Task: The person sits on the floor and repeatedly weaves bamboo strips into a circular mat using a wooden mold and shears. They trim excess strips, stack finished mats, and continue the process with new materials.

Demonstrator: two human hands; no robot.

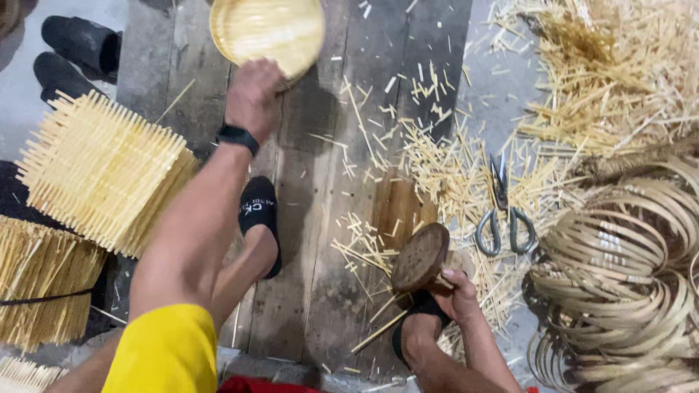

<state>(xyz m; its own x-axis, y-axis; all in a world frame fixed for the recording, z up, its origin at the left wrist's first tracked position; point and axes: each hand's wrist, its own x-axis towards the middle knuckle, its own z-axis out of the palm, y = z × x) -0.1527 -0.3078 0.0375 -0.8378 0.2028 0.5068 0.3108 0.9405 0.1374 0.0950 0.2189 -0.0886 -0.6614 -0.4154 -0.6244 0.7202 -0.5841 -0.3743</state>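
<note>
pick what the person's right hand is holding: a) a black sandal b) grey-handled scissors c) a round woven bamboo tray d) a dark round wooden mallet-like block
d: the right hand has its grip on a dark round wooden mallet-like block near the knee, while the grey-handled scissors lie untouched on the floor among cut bamboo slivers, and the left hand is the one at the round woven bamboo tray.

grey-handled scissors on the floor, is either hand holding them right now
No, the grey-handled scissors lie untouched among bamboo offcuts, while the left hand grips a round woven bamboo basket and the right hand holds a round wooden block.
</note>
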